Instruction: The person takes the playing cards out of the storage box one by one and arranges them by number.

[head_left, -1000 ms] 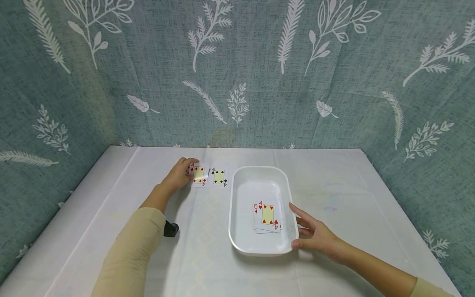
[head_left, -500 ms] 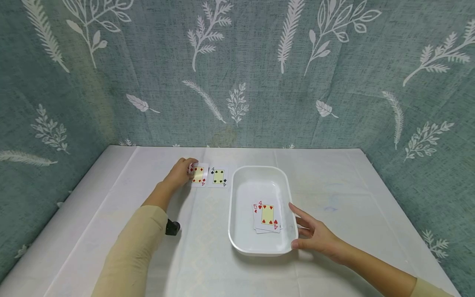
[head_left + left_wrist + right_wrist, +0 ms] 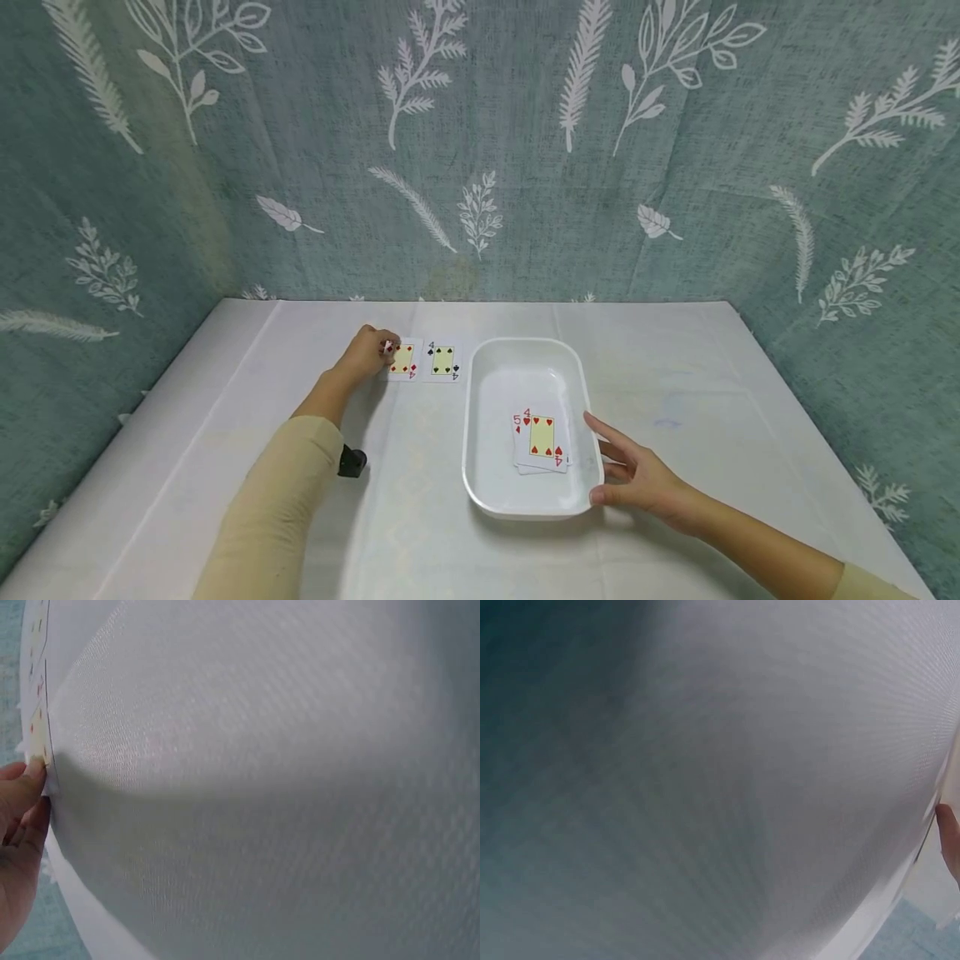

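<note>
A: Where is the four of diamonds?
B: Face up on the white table, at the far left, with the left hand at its left edge. The head view shows the fingers bent over the upper left corner.
A: Are they pinching it?
B: Yes. The head view partly hides the grip, but the left wrist view shows it from the side: the thumb tip lies on the card's edge, with a finger just beside it. From there the cards are only a thin strip, too slanted to read.
A: And around it?
B: A black four lies just to its right; I can't tell whether their edges touch. Further right is a white tray, and in it a four of hearts overlaps a red five.
A: What about the right hand?
B: Spread along the tray's right side, thumb and index finger apart at the rim. The right wrist view catches only a bit of finger at its edge; the cards show only in the other two.
A: Anything else?
B: A small black object beside the left sleeve, and behind the table a leaf-patterned cloth.
</note>
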Demonstrator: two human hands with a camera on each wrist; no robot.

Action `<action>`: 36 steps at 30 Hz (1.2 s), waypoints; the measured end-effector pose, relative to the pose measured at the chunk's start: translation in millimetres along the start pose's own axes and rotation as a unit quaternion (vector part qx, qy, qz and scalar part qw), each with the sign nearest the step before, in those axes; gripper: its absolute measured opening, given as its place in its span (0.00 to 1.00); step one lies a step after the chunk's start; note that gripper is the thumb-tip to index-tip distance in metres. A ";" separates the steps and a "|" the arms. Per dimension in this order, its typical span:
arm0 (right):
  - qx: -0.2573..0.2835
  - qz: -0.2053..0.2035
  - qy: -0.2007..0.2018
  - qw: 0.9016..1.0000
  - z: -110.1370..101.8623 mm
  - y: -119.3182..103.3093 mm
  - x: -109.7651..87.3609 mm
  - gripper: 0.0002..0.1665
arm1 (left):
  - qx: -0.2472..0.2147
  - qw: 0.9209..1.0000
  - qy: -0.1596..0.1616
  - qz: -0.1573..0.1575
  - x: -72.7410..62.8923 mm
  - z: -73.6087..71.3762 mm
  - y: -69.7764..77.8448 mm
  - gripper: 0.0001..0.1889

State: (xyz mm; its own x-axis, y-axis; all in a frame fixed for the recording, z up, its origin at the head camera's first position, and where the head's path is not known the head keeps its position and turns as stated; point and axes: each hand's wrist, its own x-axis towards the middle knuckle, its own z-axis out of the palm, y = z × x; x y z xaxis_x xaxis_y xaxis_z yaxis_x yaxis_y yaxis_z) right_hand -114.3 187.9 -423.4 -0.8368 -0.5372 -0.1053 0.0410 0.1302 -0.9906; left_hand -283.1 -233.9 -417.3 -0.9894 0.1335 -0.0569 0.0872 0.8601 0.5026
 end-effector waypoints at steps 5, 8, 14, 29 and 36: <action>-0.008 0.000 0.002 1.000 0.2 -1.4 -1.3 0.57 | -0.025 1.000 0.017 -0.007 -1.4 2.3 -1.1 0.16; -0.005 0.005 0.003 1.000 0.7 -1.8 -1.1 0.57 | -0.046 0.998 0.037 -0.006 -2.3 1.8 -5.1 0.18; -0.006 0.005 0.004 1.000 0.2 -0.7 -0.4 0.57 | -0.086 0.994 0.060 -0.013 -8.5 -2.1 -10.4 0.21; 0.003 0.002 0.000 1.000 -2.1 0.5 0.2 0.58 | -0.133 0.991 0.010 0.029 -15.7 -7.1 -1.3 0.29; 0.001 0.004 -0.002 1.000 -2.9 1.5 -0.1 0.59 | -0.142 0.988 -0.006 0.054 -19.6 -5.3 10.1 0.29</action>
State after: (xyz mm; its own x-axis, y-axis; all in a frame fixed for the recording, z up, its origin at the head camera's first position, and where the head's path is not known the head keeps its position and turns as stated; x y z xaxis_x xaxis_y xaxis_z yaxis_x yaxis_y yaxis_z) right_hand -115.8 190.5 -424.6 -0.8343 -0.5393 -0.1144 0.0492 0.1339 -0.9898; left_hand -263.5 -230.4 -406.5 -0.9744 0.2248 0.0009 0.1546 0.6671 0.7288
